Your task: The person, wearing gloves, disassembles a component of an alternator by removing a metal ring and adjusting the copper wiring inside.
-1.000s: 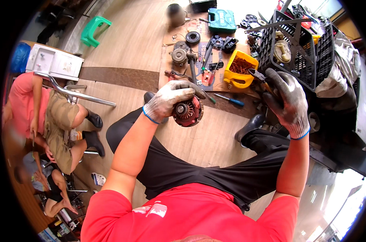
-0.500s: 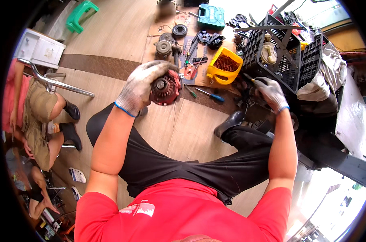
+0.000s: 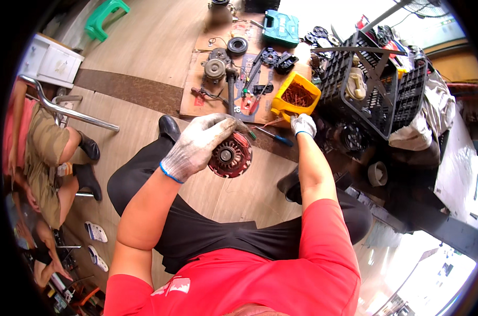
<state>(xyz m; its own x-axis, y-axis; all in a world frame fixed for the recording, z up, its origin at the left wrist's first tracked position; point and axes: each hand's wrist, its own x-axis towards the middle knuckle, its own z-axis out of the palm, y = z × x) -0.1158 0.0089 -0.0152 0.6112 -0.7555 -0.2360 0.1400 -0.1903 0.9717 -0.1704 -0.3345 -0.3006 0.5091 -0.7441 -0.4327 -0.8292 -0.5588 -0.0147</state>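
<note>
My left hand [image 3: 199, 145], in a white knit glove, is closed on the rim of a round motor part [image 3: 229, 155] with a red ring, metal teeth and a central shaft. It hangs above the floor in front of me. My right hand [image 3: 303, 125], also gloved, is closed at the near side of a cut-open yellow plastic jug [image 3: 308, 109]. Thin reddish-brown pieces [image 3: 297, 95] fill the jug. The right fingertips are mostly hidden, so what they hold cannot be made out. A blue-handled screwdriver [image 3: 282, 140] lies just left of the right hand.
A cardboard sheet [image 3: 194, 102] beyond my hands bears a grey motor housing [image 3: 214, 69], a black ring [image 3: 237, 45] and a teal tool case [image 3: 281, 28]. Black crates [image 3: 365, 105] stand at the right. A seated person [image 3: 49, 137] is at the left, behind a metal rail [image 3: 86, 114].
My right hand has moved left from beside the crates to the yellow jug. My left hand has come nearer and to the right with the motor part, now showing its toothed face.
</note>
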